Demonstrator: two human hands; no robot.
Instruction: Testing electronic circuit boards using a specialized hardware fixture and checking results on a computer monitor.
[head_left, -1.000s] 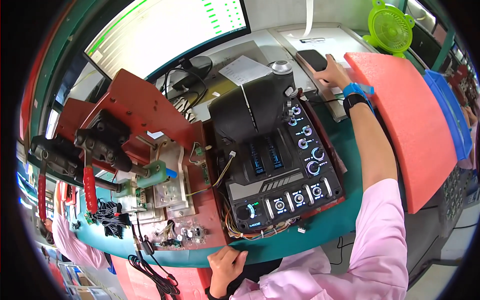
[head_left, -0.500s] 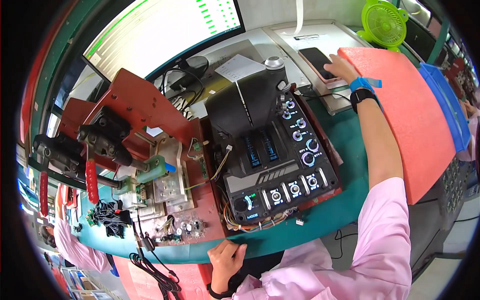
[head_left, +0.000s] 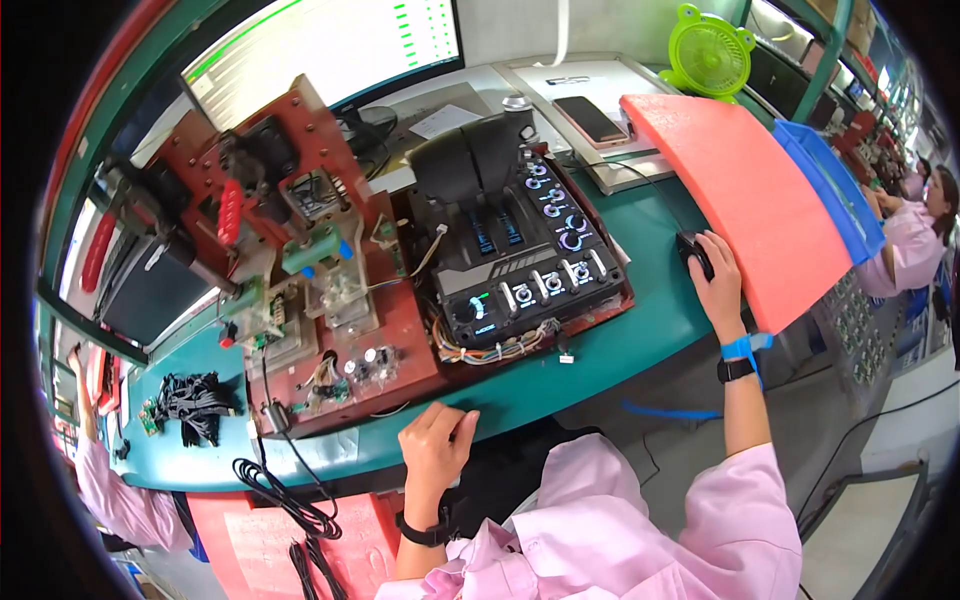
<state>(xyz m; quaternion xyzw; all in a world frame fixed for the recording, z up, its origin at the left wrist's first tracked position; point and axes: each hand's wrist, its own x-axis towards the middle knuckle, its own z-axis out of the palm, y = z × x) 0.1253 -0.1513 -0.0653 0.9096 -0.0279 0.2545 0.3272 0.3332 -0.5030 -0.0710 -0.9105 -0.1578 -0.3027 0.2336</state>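
Note:
My right hand (head_left: 716,285) is closed over a black computer mouse (head_left: 692,256) on the green mat, beside a long pink foam block (head_left: 745,205). My left hand (head_left: 437,442) rests at the bench's front edge with its fingers curled in and nothing visible in them. Beyond it sits a black throttle control unit (head_left: 500,260), its knobs and switches lit, with bundled wires along its front. To its left stands a red metal test fixture (head_left: 310,135) with red-handled toggle clamps (head_left: 230,210).
A monitor (head_left: 340,50) stands at the back left. A phone (head_left: 590,120) lies on a white board near a green fan (head_left: 710,55). A blue tray (head_left: 830,190) is beyond the foam. Black cables (head_left: 195,405) lie at left; co-workers sit at both sides.
My right hand has come back from the phone, nearer to me, and now lies on the mouse. My left hand stays curled at the bench edge. The whole view has shifted.

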